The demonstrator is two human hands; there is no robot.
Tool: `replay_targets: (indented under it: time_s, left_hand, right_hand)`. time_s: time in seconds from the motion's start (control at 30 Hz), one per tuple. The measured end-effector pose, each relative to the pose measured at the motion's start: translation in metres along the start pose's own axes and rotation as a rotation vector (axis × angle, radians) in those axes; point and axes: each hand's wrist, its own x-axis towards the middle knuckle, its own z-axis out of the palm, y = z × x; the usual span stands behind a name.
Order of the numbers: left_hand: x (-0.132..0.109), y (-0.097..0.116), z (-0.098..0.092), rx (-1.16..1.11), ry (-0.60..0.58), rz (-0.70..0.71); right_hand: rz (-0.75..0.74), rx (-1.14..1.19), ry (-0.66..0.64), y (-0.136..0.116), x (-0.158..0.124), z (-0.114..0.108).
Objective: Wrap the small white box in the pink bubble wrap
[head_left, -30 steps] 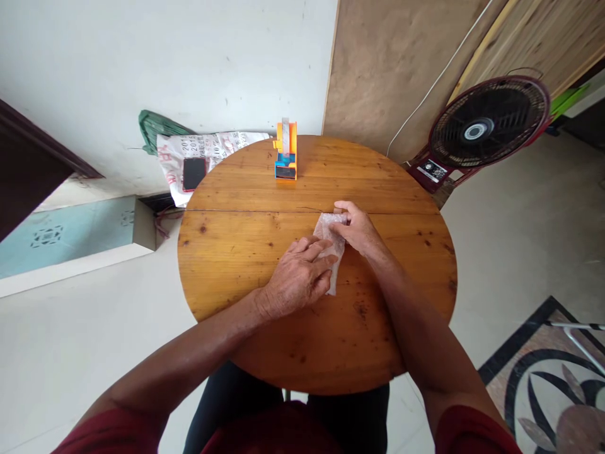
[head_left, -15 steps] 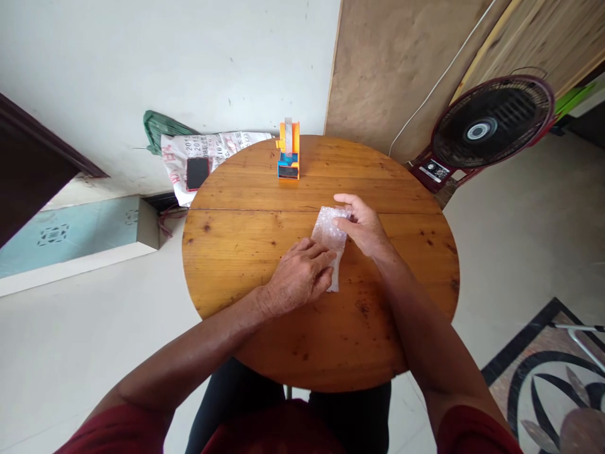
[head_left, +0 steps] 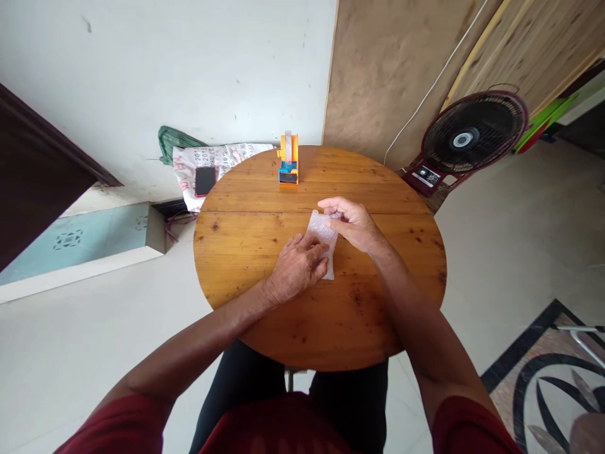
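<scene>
Bubble wrap: the narrow strip (head_left: 315,226) lies near the middle of the round wooden table (head_left: 250,252), below the seam that crosses the boards; its long side runs away from me, leaning a little to the left at the far end.
Left hand: my left hand (head_left: 297,265) rests palm down across the strip's lower half, fingers stretched out and loosely together, pressing on it rather than curled around it.
Right hand: my right hand (head_left: 357,226) is at the far right corner, thumb over the wrap, forefinger reaching past the far edge with a gap between them; whether the other fingers pinch the edge I can't make out.
Tape dispenser: the orange and blue dispenser (head_left: 288,170) stands near the table's far edge, well apart from my hands.
Beside the table: at the far left, a dark phone (head_left: 205,181) lies on a white printed sack (head_left: 236,154), with a green bag (head_left: 177,142) behind.
Fan: a dark red fan (head_left: 463,139) stands beyond the table's far right edge.
</scene>
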Motion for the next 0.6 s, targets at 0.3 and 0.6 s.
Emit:
replay_targets:
  time_s: [0.3, 0.6]
  left_hand:
    - [-0.009, 0.011, 0.010, 0.055, 0.193, -0.322]
    - [-0.012, -0.004, 0.040, -0.248, 0.359, -0.382]
  right_hand:
    - [-0.051, -0.072, 0.018, -0.017, -0.020, 0.010]
    - [-0.132, -0.225, 0.076, -0.028, -0.042, 0.023]
